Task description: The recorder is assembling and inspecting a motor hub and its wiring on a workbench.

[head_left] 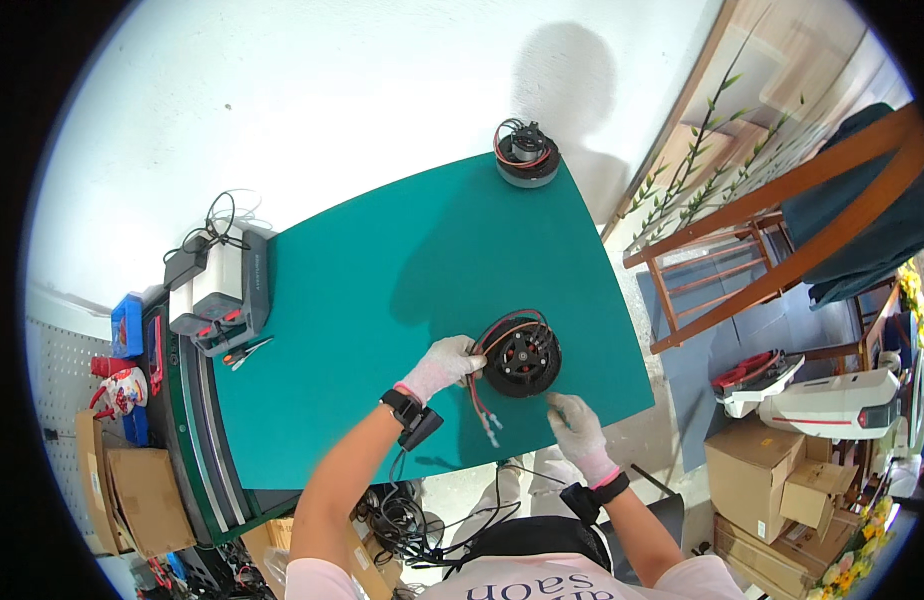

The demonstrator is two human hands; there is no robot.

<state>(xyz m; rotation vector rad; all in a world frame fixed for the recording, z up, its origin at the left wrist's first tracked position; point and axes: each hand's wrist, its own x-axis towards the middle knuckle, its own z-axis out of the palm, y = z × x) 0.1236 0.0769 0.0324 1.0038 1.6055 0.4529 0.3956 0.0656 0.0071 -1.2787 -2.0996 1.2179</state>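
Observation:
A round black motor with a hub and screws on its face lies near the front right of the green table mat. Reddish and brown wires curve over its top and hang down its left side, ending in pale connectors. My left hand, in a whitish glove, is closed on these wires at the motor's left edge. Just below the motor's lower right rim is my right hand, gloved too, its fingers partly spread with nothing seen in them.
A second motor with coiled wires rests at the far right corner. A grey charger-like unit with cables stands on the left, beside orange-handled tools. Tangled black cables hang below the front edge. A wooden chair stands right.

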